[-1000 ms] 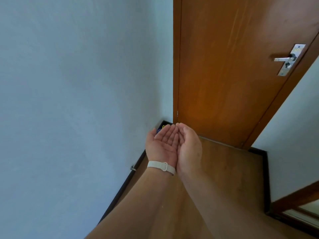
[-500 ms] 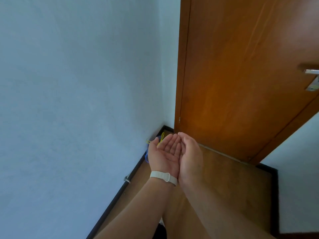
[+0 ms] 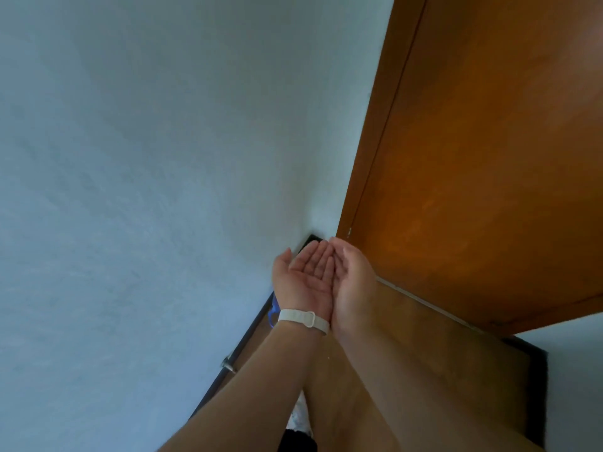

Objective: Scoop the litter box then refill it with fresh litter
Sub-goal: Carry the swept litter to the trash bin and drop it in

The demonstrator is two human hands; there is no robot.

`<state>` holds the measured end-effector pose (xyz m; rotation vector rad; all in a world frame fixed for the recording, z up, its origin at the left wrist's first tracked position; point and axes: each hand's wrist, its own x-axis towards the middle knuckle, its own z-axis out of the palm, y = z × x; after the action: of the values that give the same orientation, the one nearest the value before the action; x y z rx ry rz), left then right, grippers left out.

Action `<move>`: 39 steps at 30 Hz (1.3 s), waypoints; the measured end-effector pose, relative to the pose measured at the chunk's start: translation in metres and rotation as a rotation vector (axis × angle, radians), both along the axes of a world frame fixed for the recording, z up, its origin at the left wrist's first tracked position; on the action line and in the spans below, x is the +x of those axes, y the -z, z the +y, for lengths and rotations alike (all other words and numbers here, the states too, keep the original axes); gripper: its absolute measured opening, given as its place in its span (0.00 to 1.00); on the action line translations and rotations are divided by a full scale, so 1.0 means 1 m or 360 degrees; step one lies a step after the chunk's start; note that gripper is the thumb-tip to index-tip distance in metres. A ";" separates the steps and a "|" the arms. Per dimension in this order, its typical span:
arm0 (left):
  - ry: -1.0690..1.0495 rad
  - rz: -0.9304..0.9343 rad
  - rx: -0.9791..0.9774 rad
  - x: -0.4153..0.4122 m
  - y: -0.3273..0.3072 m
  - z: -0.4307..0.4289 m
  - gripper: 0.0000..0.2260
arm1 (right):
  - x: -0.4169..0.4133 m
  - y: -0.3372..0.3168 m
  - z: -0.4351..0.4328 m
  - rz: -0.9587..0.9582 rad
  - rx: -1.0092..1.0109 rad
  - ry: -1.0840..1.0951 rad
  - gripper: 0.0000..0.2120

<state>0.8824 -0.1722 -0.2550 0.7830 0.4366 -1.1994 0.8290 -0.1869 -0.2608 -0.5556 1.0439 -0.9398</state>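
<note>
My left hand [image 3: 303, 278] and my right hand [image 3: 352, 282] are held out together in front of me, side by side with edges touching, the left palm up. Both hold nothing and their fingers are nearly straight. A white band [image 3: 303, 319] circles my left wrist. No litter box, scoop or litter bag shows in this view. A small blue thing [image 3: 273, 309] peeks out behind my left wrist, low against the wall; what it is I cannot tell.
A pale wall [image 3: 146, 190] fills the left. A brown wooden door [image 3: 489, 158] stands closed on the right. A wooden floor [image 3: 408, 337] with a dark skirting board [image 3: 241, 344] runs below, and a metal doorstop [image 3: 227, 365] sits at the skirting.
The view has swung to the left and tilted, so the door handle has left the frame. My hands stay joined and held out the same way.
</note>
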 end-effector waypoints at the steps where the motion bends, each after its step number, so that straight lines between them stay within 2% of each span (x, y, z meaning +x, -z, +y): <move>1: -0.0011 0.0000 0.0008 0.007 0.000 -0.012 0.22 | 0.008 0.000 -0.013 -0.0009 0.0001 0.0004 0.13; 8: -0.0131 0.0074 -0.0002 0.037 0.028 -0.075 0.23 | 0.036 0.033 -0.083 0.0056 0.0004 -0.0185 0.14; 14: -0.0331 0.0116 0.0094 0.044 0.100 -0.109 0.22 | 0.045 0.112 -0.124 0.0116 0.0037 -0.0416 0.18; 20: -0.0542 0.0138 0.0205 0.051 0.219 -0.142 0.22 | 0.063 0.229 -0.160 0.0154 0.0231 -0.0427 0.19; 25: -0.0627 0.0148 0.0289 0.054 0.346 -0.161 0.20 | 0.069 0.344 -0.180 0.0108 0.0386 -0.0400 0.12; 28: -0.0637 0.0137 0.0337 0.059 0.424 -0.162 0.19 | 0.075 0.409 -0.183 0.0158 0.0412 -0.0436 0.12; 35: -0.0464 -0.0017 0.0427 0.077 0.553 -0.158 0.19 | 0.079 0.534 -0.191 0.0333 0.0203 -0.0652 0.10; 37: -0.0310 -0.0127 0.0537 0.085 0.580 -0.157 0.17 | 0.078 0.563 -0.196 0.0524 0.0061 -0.0753 0.07; 39: -0.0117 -0.0238 0.0655 0.092 0.602 -0.159 0.16 | 0.076 0.584 -0.203 0.0730 -0.0062 -0.0856 0.09</move>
<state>0.9747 -0.3314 -0.8572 1.1916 0.5924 -0.9853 0.9048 -0.3898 -0.8447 -1.0553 1.1952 -0.3600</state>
